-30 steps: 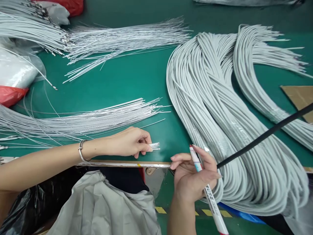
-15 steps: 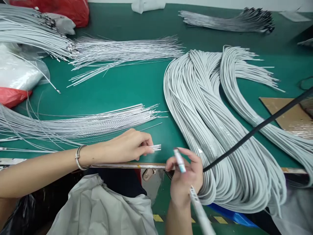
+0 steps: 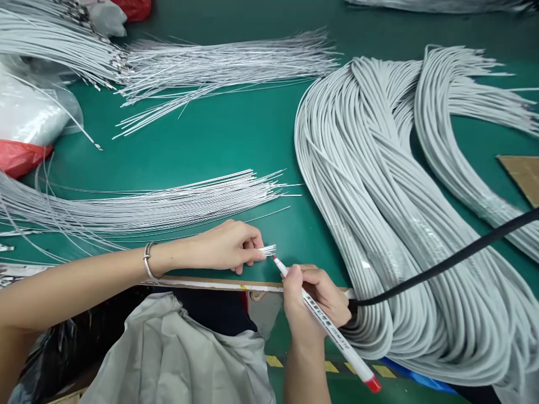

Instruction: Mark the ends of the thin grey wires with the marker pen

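Left of the thick cable bundle (image 3: 374, 191), short ends of white wires (image 3: 268, 250) poke out from the left hand (image 3: 236, 244), pinched closed on them. Between those ends and the bundle, the right hand (image 3: 311, 303) is curled round a white marker (image 3: 337, 336), its red tip right at the wires; whether it touches, I cannot tell. Also left of the bundle, a fan of thin wires (image 3: 202, 206) lies on the green table (image 3: 236, 140). Across the bundle runs a black cord (image 3: 442, 267).
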A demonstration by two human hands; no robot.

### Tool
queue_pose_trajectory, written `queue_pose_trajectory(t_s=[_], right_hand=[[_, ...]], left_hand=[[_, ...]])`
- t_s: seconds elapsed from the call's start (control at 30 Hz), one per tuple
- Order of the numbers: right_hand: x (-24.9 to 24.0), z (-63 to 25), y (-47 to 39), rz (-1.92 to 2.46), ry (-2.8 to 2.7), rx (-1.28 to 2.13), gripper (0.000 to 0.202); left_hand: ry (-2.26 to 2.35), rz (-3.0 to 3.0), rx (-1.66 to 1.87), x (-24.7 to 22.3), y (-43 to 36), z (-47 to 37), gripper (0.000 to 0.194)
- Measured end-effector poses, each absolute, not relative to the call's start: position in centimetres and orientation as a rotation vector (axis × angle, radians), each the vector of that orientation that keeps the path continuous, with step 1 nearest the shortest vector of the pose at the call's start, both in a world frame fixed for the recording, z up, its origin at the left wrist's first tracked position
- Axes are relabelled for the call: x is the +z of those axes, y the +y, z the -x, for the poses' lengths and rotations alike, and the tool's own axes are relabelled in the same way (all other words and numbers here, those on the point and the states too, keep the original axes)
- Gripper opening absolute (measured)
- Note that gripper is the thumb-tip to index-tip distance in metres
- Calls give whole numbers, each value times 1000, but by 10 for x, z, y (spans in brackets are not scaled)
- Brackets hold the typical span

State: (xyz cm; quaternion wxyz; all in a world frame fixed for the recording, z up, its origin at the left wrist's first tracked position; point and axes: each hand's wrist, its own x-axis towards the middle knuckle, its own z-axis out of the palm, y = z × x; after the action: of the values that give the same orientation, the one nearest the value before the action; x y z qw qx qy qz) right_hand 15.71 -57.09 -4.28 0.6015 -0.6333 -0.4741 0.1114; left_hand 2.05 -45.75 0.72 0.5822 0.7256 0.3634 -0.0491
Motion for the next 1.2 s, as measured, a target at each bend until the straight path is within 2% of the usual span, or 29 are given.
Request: queue_pose_trajectory(t_s=[0.63, 0.73, 1.2], right_hand=[[-46, -163, -567, 1420, -1257, 191, 23], [-47, -164, -568, 1409, -1232, 191, 24], [-47, -161, -570, 1437, -1134, 249, 24]], left_hand=[[819, -1697, -90, 3, -457, -19, 24], [823, -1696, -97, 4, -457, -19, 20], [823, -1703, -91, 2, -457, -19, 27]])
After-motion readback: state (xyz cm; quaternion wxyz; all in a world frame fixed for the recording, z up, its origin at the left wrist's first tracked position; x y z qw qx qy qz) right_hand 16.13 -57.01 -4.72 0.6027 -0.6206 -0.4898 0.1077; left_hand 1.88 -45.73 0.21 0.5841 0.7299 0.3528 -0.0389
